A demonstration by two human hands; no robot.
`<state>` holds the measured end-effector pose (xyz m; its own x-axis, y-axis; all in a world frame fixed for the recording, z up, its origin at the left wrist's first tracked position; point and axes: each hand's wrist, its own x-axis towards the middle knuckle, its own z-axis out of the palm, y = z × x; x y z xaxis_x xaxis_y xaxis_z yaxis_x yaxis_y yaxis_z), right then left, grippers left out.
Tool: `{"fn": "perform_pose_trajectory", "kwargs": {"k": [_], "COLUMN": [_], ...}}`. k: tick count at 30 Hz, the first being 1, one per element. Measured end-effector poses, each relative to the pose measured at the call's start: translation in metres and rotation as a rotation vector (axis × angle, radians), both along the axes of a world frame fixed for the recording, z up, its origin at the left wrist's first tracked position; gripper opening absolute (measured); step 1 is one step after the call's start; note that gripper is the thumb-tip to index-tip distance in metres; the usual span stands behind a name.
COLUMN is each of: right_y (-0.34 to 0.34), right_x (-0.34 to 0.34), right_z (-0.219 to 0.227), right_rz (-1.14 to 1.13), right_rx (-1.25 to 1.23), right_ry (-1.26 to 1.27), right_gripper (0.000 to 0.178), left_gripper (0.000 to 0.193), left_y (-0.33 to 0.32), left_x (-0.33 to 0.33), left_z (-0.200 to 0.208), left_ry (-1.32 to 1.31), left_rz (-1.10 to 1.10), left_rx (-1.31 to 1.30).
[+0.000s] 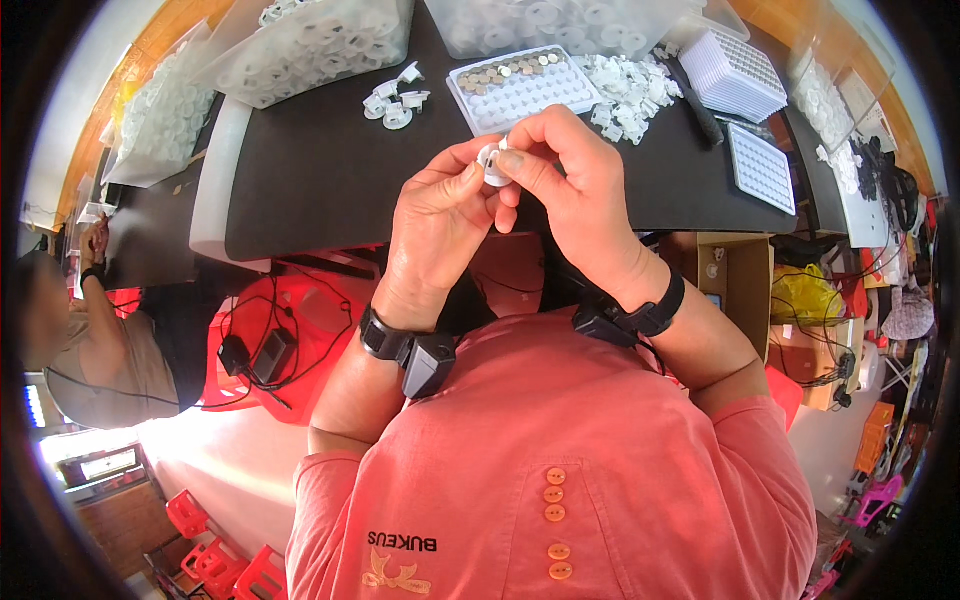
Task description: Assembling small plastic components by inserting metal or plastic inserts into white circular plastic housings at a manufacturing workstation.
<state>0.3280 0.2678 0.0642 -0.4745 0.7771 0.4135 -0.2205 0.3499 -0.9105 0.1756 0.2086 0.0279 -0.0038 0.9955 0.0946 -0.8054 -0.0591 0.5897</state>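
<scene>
The scene is seen by one camera worn on the head, pointed down, close by. The left hand and right hand are shown just above the middle, the worktop toward 12 o'clock, the pink shirt at 6 o'clock. Straight edges are bent near the rim.

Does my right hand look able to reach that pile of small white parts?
Probably yes: the pile lies just beyond your right hand, with nothing visible between, though that hand is helping hold a white part.
</scene>
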Motion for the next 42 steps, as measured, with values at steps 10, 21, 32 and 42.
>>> {"fn": "perform_pose_trajectory", "kwargs": {"k": [10,21,32,42], "right_y": [0.002,0.033,0.090,0.111], "right_x": [0.001,0.010,0.006,0.007], "right_z": [-0.003,0.016,0.096,0.107], "right_rz": [-0.108,0.304,-0.038,-0.361], "right_rx": [0.198,-0.182,0.280,0.658], "right_ry": [-0.066,-0.167,-0.173,-0.191], "right_gripper": [0.011,0.014,0.017,0.015], "left_gripper": [0.032,0.028,0.042,0.035], "left_y": [0.000,-0.002,-0.009,0.022], "left_x": [0.000,0.002,-0.021,-0.069], "left_z": [-0.001,0.000,0.050,0.021], "left_ry": [0.031,0.064,0.516,1.842], "left_rz": [0.000,0.008,0.360,0.883], "left_rx": [0.009,0.045,-0.131,-0.117]}}
